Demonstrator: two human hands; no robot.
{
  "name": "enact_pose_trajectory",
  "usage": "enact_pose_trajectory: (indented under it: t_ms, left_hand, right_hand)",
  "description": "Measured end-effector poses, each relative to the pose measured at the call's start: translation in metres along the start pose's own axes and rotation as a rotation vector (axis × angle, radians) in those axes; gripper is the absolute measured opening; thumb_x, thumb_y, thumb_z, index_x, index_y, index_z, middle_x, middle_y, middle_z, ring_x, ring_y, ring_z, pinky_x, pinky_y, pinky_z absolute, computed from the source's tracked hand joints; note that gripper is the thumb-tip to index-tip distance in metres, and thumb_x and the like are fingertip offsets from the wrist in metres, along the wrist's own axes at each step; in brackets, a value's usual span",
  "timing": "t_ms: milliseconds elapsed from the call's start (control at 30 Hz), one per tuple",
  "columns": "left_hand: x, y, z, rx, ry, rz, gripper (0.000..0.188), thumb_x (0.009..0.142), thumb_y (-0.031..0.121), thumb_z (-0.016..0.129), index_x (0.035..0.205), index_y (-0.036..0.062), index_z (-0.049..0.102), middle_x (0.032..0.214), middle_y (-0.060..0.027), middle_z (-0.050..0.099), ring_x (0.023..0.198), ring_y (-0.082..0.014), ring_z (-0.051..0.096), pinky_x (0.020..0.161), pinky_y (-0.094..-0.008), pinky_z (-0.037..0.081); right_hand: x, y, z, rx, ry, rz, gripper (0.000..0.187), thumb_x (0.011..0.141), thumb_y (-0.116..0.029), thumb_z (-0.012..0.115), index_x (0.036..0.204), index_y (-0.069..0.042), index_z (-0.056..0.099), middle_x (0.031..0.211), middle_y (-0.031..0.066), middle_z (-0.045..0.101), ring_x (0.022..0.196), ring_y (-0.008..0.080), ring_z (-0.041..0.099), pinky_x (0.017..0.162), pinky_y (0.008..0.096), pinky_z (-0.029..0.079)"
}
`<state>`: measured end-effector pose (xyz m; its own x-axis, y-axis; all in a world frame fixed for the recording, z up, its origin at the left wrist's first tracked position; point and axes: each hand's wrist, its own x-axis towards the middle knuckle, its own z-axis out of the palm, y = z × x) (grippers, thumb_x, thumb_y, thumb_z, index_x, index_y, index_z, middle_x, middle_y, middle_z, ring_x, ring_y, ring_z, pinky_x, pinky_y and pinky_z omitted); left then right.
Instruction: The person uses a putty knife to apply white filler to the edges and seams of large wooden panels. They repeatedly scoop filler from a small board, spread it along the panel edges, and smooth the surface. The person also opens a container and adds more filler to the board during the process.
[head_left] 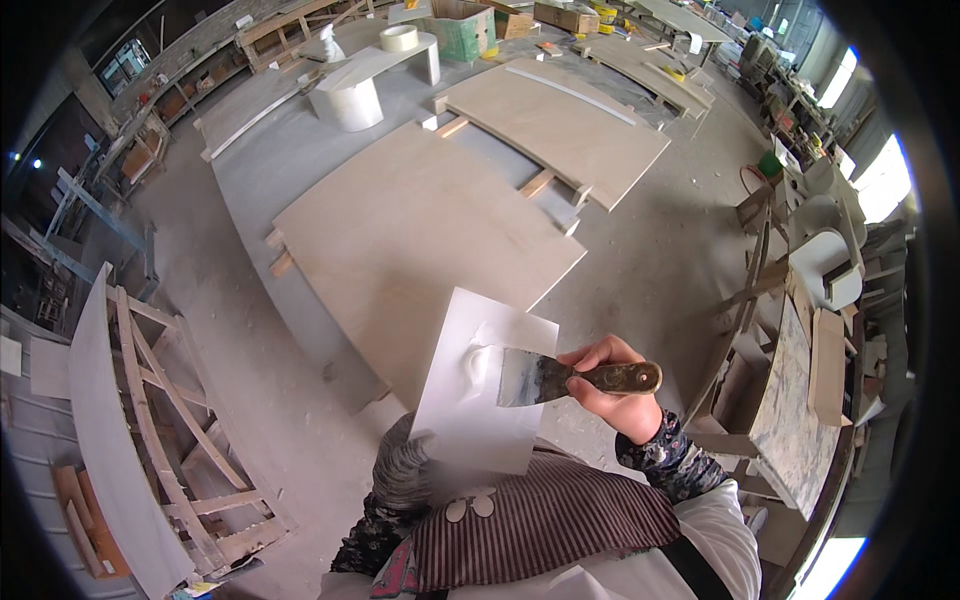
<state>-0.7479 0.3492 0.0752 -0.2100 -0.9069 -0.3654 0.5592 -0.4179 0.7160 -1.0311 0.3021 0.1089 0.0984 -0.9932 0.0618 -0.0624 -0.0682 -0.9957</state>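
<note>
My right hand (pixel 618 402) is closed around the dark, worn handle of a putty knife (pixel 528 378). The blade reaches left over a thin white rectangular board (pixel 483 425), and its edge is beside a smear of white paste (pixel 480 366). Below the board's lower left edge, my left hand (pixel 420 452) shows only as a blur next to the patterned sleeve. The board rests on or in that hand in front of my striped apron (pixel 560 525). Its fingers are hidden under the board.
Large beige panels (pixel 430 220) lie on a grey table (pixel 262 180) ahead, with a roll of tape (pixel 398 38) on a curved white piece (pixel 350 100) behind. A wooden frame (pixel 170 410) stands left. A cluttered bench (pixel 800 440) stands right.
</note>
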Motion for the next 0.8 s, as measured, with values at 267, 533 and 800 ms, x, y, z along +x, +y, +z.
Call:
enact_pose_trajectory:
  t_ms: [267, 533, 800]
  left_hand:
    - [0.053, -0.033, 0.065, 0.223, 0.183, 0.166, 0.055, 0.083, 0.027, 0.068, 0.126, -0.0027, 0.052, 0.107, -0.0132, 0.064, 0.096, -0.0262, 0.065, 0.082, -0.0374, 0.055]
    - [0.159, -0.022, 0.076, -0.138, 0.316, 0.369, 0.067, 0.079, 0.028, 0.073, 0.131, -0.0040, 0.046, 0.113, -0.0157, 0.060, 0.095, -0.0258, 0.064, 0.081, -0.0366, 0.057]
    - [0.258, -0.013, 0.103, -0.559, 0.325, 0.468, 0.059, 0.084, 0.021, 0.065, 0.134, -0.0016, 0.042, 0.124, -0.0177, 0.054, 0.114, -0.0295, 0.056, 0.092, -0.0416, 0.053]
  right_hand:
    - [0.051, 0.013, -0.104, 0.082, -0.043, 0.055, 0.019, 0.079, -0.002, 0.071, 0.092, -0.003, 0.057, 0.100, 0.0128, 0.069, 0.092, 0.0184, 0.066, 0.080, 0.0313, 0.054]
    - [0.171, 0.015, -0.172, 0.675, -0.048, 0.216, 0.029, 0.083, -0.005, 0.072, 0.104, -0.004, 0.052, 0.116, 0.0182, 0.060, 0.097, 0.0220, 0.065, 0.079, 0.0297, 0.059]
    - [0.298, 0.025, -0.230, 0.183, -0.091, 0.084, 0.034, 0.085, -0.027, 0.075, 0.088, -0.002, 0.052, 0.078, 0.0066, 0.058, 0.061, 0.0136, 0.061, 0.053, 0.0258, 0.050]
